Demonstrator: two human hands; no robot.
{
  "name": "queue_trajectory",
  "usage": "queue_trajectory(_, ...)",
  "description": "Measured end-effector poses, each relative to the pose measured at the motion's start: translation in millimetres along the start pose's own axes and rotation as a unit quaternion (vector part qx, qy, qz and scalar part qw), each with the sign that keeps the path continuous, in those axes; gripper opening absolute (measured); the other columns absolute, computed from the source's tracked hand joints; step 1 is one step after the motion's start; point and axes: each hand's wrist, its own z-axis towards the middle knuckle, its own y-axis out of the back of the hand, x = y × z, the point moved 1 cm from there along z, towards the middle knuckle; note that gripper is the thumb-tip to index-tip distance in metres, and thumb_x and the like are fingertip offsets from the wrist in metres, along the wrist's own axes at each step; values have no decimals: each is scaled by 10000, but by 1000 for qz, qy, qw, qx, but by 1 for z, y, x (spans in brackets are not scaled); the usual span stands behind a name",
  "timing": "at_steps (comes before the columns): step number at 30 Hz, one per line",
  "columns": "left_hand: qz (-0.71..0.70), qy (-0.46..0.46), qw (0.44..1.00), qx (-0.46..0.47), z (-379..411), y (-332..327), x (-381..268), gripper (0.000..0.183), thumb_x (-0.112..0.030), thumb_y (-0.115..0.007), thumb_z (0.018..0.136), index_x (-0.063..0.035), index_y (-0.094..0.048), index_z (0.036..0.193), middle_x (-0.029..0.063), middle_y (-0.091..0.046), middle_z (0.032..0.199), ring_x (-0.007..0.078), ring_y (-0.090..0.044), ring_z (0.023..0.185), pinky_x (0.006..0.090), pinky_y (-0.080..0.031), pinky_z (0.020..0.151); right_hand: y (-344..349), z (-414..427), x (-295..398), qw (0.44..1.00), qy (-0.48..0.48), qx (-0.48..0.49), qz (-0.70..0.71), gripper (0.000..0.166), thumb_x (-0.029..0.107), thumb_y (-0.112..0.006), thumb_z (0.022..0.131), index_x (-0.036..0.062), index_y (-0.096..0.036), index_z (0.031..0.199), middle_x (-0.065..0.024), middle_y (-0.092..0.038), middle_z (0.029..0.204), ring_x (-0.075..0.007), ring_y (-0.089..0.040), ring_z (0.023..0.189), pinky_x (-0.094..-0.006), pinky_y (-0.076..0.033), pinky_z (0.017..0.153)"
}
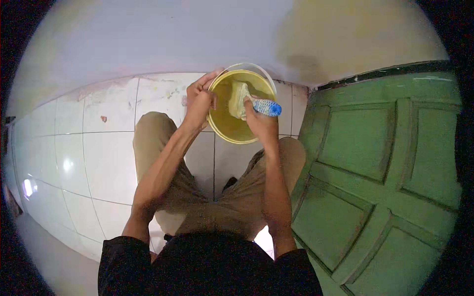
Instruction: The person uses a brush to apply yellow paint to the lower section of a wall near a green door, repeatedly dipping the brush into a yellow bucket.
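A round yellow plastic bucket (pixel 226 133) with a pale carrying handle lies before my bent knees. My left hand (pixel 202 96) grips the bucket's left rim, its fingers curled over the edge. In my right hand (pixel 261 120) is a wide paintbrush (pixel 240 100) with a blue and white patterned handle; its bristles are over the bucket's opening and coated in something pale yellow. The bucket's inner walls are yellow too. How much it contains, and whether its base rests on the floor, I cannot tell.
Ahead rises a pale wall (pixel 185 37) with yellowish patches at both sides. A green panelled door (pixel 355 140) stands on the right. White floor tiles (pixel 107 159) carry paint marks along the wall, and a small reddish flake (pixel 103 118) lies at the left.
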Motion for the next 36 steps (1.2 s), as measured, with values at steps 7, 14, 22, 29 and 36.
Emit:
queue_trajectory(7, -15, 50, 998, 22, 13, 2, 13, 534, 97, -338, 688, 66, -584, 1161, 125, -664, 1094, 71, -514, 559, 199, -381, 448, -4, 6, -2, 995, 35, 50, -82, 286, 248, -654, 839, -15, -638, 951, -178, -667, 846, -319, -649, 797, -405, -488, 712)
queue_trajectory(14, -29, 89, 996, 8, 20, 9, 34, 537, 88, -329, 686, 65, -590, 1155, 126, -678, 1046, 69, -494, 533, 198, -380, 451, -22, 13, -32, 994, 51, 18, -92, 231, 205, -650, 820, -17, -638, 882, -162, -657, 760, -295, -654, 710, -397, -491, 659)
queue_trajectory(22, -57, 71, 995, 36, 10, 0, 15, 548, 90, -317, 684, 72, -585, 1161, 126, -681, 1036, 58, -478, 508, 192, -375, 440, -30, 12, -32, 978, 71, 39, -192, 247, 213, -656, 815, -18, -639, 901, -175, -661, 793, -307, -657, 744, -401, -493, 673)
queue_trajectory(29, -18, 72, 996, 44, 13, 3, 21, 550, 90, -323, 673, 77, -580, 1160, 133, -668, 1089, 64, -448, 487, 205, -364, 446, -28, 12, -36, 993, 46, 52, -96, 293, 215, -653, 819, -9, -616, 1004, -201, -657, 896, -331, -646, 810, -417, -491, 732)
queue_trajectory(36, 3, 61, 997, 54, 13, 5, 22, 550, 104, -312, 690, 76, -579, 1171, 109, -674, 1084, 63, -451, 484, 203, -357, 444, -33, 14, -40, 992, 32, 31, -116, 248, 193, -652, 817, -22, -625, 936, -191, -658, 856, -315, -650, 781, -409, -491, 709)
